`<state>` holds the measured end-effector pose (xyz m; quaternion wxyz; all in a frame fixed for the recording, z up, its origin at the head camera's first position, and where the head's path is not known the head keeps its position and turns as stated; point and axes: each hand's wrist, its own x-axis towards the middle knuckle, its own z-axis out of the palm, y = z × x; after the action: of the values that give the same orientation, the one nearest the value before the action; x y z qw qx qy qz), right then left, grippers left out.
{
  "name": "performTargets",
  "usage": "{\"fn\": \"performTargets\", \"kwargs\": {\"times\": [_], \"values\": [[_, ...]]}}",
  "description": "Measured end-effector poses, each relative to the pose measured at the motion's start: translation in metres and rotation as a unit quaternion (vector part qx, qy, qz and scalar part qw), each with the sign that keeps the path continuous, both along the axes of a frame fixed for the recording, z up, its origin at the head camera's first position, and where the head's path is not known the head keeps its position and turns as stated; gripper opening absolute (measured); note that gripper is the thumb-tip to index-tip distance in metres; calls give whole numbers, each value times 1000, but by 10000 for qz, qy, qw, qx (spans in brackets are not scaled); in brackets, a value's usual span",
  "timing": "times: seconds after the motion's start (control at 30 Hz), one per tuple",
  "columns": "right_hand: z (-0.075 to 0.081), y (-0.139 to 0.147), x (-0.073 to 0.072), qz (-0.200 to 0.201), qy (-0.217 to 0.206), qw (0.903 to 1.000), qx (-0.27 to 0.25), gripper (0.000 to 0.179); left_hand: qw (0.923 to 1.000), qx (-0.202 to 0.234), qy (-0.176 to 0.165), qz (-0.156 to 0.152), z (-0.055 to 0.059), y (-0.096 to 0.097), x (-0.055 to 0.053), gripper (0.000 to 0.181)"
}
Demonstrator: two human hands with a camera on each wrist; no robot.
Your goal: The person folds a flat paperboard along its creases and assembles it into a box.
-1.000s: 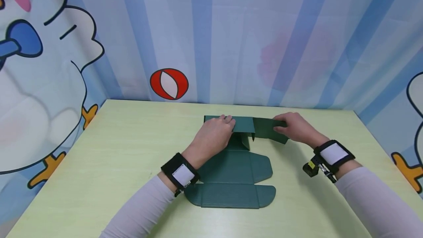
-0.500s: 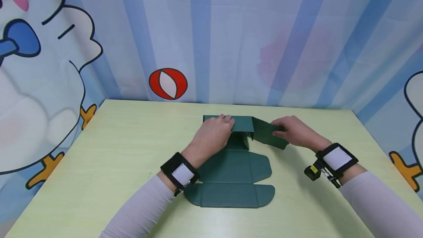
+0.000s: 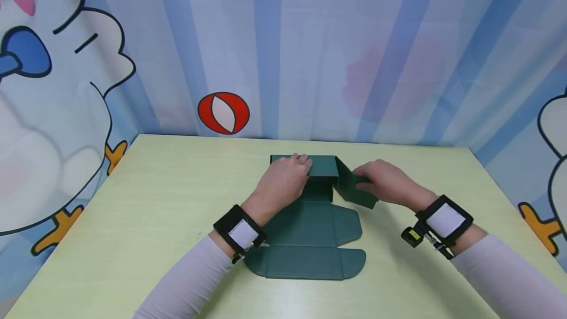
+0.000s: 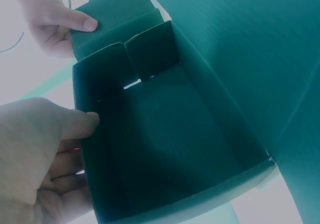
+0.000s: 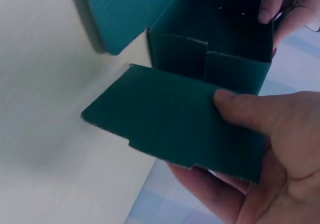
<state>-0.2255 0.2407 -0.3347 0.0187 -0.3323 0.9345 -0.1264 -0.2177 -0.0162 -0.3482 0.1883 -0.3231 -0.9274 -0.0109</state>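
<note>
A dark green cardboard box, partly folded, stands on its side near the table's far edge. My left hand grips its far wall, thumb on the inside and fingers outside, as the left wrist view shows. My right hand pinches the side flap between thumb and fingers. This flap sticks out at an angle from the box's right end. In the right wrist view, two smaller end tabs stand folded at that end, beside the flap. The lid panel lies spread toward me, with rounded side tabs.
The box rests on a pale wooden table. Behind it hangs a striped blue curtain with printed cartoon figures and a red ball.
My right hand has swung the side flap toward me and slightly left, so it angles more sharply from the box end. The left hand keeps its grip on the box.
</note>
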Motion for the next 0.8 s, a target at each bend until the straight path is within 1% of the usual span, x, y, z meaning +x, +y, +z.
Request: {"fn": "performTargets", "kwargs": {"times": [0.13,0.27,0.33,0.47,0.7,0.8], "values": [[3,-8,2,26,120,9999,110,26,10000,25,32,30,0,-1,0,29],[6,-17,4,113,104,9996,243,20,10000,35,37,28,-1,1,0,28],[7,-22,5,128,70,9994,299,14,10000,25,65,33,-1,2,0,28],[7,-28,7,23,-34,9993,358,3,9999,-31,128,65,-2,4,1,28],[5,-30,7,-91,-228,9995,217,5,9997,-85,209,76,-2,4,1,27],[4,-31,6,-154,-429,9989,92,9,9998,-86,178,96,-2,4,1,26]]}}
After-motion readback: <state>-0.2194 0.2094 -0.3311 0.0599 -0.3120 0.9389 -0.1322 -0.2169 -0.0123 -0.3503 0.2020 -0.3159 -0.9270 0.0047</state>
